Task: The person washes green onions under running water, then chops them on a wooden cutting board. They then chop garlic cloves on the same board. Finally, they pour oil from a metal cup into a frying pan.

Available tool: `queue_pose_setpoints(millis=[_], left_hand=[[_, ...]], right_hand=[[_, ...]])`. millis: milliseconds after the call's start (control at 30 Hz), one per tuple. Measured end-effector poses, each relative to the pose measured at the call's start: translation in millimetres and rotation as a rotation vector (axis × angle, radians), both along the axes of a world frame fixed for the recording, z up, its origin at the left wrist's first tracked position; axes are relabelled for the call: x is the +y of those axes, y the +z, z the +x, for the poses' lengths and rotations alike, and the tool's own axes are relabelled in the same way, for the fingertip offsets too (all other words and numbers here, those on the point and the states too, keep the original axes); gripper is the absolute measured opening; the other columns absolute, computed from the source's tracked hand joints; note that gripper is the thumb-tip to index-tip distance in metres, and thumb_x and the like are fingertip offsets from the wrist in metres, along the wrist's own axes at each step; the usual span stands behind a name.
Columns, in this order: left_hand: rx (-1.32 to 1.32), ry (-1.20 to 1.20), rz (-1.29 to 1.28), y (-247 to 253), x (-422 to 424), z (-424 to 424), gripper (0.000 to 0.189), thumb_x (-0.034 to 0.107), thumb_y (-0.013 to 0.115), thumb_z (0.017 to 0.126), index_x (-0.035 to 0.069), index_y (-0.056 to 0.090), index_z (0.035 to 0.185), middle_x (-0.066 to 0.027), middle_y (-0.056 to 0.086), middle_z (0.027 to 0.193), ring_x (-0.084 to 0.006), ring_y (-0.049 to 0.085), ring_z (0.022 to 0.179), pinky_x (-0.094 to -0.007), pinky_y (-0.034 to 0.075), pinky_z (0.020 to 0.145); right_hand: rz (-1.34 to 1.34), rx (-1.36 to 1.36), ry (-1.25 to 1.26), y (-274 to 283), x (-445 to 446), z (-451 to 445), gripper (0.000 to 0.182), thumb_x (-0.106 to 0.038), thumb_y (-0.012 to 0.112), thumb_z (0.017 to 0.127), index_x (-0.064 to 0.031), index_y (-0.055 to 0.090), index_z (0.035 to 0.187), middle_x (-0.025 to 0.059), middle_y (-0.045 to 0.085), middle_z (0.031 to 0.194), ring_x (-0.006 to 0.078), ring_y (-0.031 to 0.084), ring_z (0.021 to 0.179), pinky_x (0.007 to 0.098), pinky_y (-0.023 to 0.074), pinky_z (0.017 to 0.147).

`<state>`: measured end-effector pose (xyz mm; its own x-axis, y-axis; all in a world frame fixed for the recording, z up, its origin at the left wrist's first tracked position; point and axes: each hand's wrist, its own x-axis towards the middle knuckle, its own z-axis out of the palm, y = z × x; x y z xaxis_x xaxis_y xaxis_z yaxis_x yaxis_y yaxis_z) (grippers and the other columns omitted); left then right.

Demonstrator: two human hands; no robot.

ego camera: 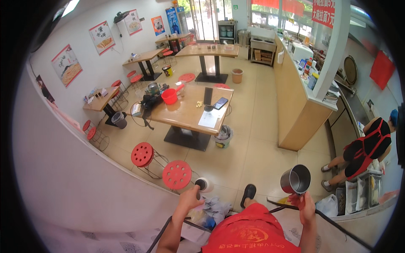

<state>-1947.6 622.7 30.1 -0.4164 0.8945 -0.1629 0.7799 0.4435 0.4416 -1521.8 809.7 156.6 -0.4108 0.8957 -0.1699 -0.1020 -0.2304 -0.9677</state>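
Note:
My right hand (pixel 302 205) holds a metal cup (pixel 296 179) up on the right, its mouth turned towards me and its dark, shiny inside bare. Lower and to the left, my left hand (pixel 190 200) curls around the dark handle of a white jug (pixel 207 185). The jug has a dark top, and my fingers partly cover the handle. Crumpled grey cloth or plastic (pixel 218 207) lies just below the jug. A red apron (pixel 250 234) covers my front, and one dark shoe (pixel 249 194) shows ahead of it.
Red stools (pixel 177 174) stand just beyond my left hand. A wooden table (pixel 186 114) bears a red plastic dipper (pixel 169 96), a phone (pixel 220 103) and paper (pixel 208 119). A lined bin (pixel 223 139) stands beside it. On the right, a co-worker (pixel 367 148) leans over by a counter (pixel 297 126).

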Motion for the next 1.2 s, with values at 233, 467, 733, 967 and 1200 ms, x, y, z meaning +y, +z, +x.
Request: queue_pose_setpoints(millis=[233, 467, 733, 967, 1200], left_hand=[[-0.050, 0.179, -0.102, -20.9, -5.5, -25.5, 0.059, 0.037, 0.079, 0.069, 0.010, 0.054, 0.115, -0.0158, 0.065, 0.109, -0.0354, 0.063, 0.101, -0.0451, 0.051, 0.081], [-0.130, 0.385, -0.237, -82.5, 49.1, -59.1, 0.068, 0.042, 0.081, 0.065, 0.010, 0.054, 0.118, -0.0152, 0.066, 0.114, -0.0335, 0.064, 0.104, -0.0441, 0.051, 0.083], [-0.061, 0.526, -0.045, -158.3, 226.1, -166.6, 0.069, 0.042, 0.082, 0.064, 0.007, 0.055, 0.117, -0.0165, 0.068, 0.106, -0.0352, 0.065, 0.102, -0.0450, 0.051, 0.087], [-0.104, 0.471, 0.070, -101.9, 359.9, -297.2, 0.064, 0.035, 0.080, 0.066, 0.005, 0.054, 0.116, -0.0220, 0.065, 0.111, -0.0359, 0.064, 0.104, -0.0429, 0.051, 0.087], [0.038, 0.287, 0.025, -95.0, 452.5, -494.8, 0.065, 0.033, 0.078, 0.066, 0.006, 0.054, 0.120, -0.0196, 0.065, 0.113, -0.0370, 0.061, 0.106, -0.0430, 0.050, 0.087]], right_hand=[[-0.070, -0.025, 0.119, -24.3, 100.5, -74.0, 0.041, -0.043, 0.029, 0.105, -0.0124, 0.045, 0.083, 0.0127, 0.067, 0.095, 0.0238, 0.064, 0.090, 0.0357, 0.0436, 0.081], [-0.067, 0.041, 0.235, -74.5, 226.6, -151.8, 0.040, -0.041, 0.032, 0.105, -0.0098, 0.046, 0.085, 0.0138, 0.067, 0.096, 0.0226, 0.065, 0.085, 0.0338, 0.0483, 0.078], [0.072, -0.157, 0.401, -198.1, 407.0, -209.8, 0.044, -0.041, 0.032, 0.104, -0.0079, 0.047, 0.080, 0.0152, 0.068, 0.094, 0.0230, 0.065, 0.084, 0.0355, 0.0499, 0.079], [-0.083, -0.209, 0.565, -239.7, 460.3, -288.0, 0.044, -0.037, 0.032, 0.104, -0.0037, 0.053, 0.084, 0.0151, 0.068, 0.101, 0.0213, 0.065, 0.087, 0.0345, 0.0493, 0.082], [-0.239, -0.241, 0.684, -275.1, 457.3, -451.1, 0.036, -0.034, 0.034, 0.105, -0.0045, 0.050, 0.091, 0.0178, 0.064, 0.116, 0.0272, 0.068, 0.094, 0.0379, 0.0508, 0.083]])
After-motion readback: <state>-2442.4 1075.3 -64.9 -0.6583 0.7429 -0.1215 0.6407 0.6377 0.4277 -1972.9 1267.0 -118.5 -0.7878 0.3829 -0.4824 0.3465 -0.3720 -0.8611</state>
